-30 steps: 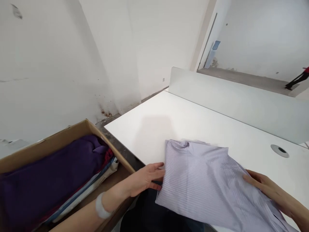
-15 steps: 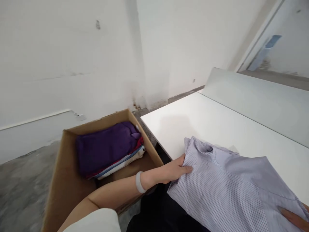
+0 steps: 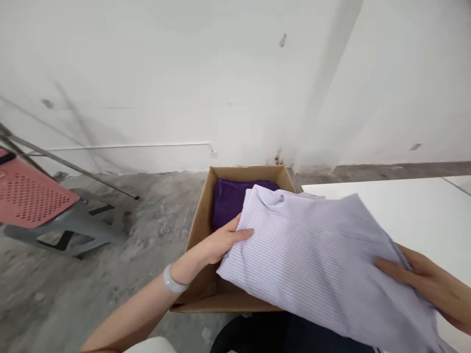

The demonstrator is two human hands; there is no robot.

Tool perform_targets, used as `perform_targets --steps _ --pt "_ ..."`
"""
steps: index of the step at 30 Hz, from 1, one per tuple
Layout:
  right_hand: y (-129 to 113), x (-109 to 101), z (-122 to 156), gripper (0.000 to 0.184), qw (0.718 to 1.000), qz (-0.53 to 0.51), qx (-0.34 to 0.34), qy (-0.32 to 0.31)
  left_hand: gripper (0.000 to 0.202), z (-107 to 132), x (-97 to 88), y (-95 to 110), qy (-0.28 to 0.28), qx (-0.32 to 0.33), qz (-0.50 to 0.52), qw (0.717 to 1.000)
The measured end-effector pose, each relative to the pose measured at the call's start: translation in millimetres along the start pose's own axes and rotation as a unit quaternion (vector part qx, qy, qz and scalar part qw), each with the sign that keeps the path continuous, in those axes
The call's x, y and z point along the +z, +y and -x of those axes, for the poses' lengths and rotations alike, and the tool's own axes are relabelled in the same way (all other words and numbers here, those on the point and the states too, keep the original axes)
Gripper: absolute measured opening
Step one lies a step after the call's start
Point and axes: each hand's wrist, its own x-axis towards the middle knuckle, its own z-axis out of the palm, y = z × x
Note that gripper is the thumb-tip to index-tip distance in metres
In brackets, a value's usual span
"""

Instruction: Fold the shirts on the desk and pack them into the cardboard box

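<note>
A folded striped shirt, pale lavender with thin dark lines, is held up between my two hands. My left hand grips its left edge, thumb on top and fingers underneath. At the other end my right hand pinches the shirt's right edge, also with the thumb above. Below the shirt stands an open cardboard box, partly covered by it. Inside the box lies a folded purple garment; the shirt hides the rest of the contents.
A white table stands to the right of the box. On the left are a pink and grey folding stool and a thin metal pole on the concrete floor. A white wall rises behind.
My view has turned left. The shirt has moved off the table with both hands and is now over the box's right part. The stool and pole have come into view.
</note>
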Motion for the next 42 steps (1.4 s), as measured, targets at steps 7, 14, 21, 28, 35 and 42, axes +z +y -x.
perform_targets --steps 7,14,21,28,35,42 --pt "-89.6 86.9 -101.4 0.051 0.981 -0.027 -0.065 -0.181 0.084 -6.3 -80.2 6.1 0.107 0.027 0.003 0.994" --pt "-142.3 89.3 -184.3 0.049 0.979 0.04 -0.112 -0.163 0.074 -39.5 -130.6 24.3 0.143 0.127 -0.108 0.975" --pt "-128.6 146.4 -247.7 0.051 0.882 0.447 -0.132 0.064 0.08 -85.1 -142.8 7.7 0.254 0.038 -0.621 0.741" --pt "-101.4 167.3 -261.1 0.047 0.857 0.487 -0.147 0.086 0.051 -77.8 -135.0 13.8 0.246 -0.01 -0.731 0.637" --pt "-107.2 161.1 -274.4 0.042 0.828 0.517 -0.198 0.083 0.037 -76.4 -134.5 8.6 0.256 -0.062 -0.774 0.576" --pt "-99.1 158.2 -267.0 0.03 0.812 0.533 -0.231 0.05 0.033 -84.1 -134.0 1.4 0.241 -0.06 -0.79 0.56"
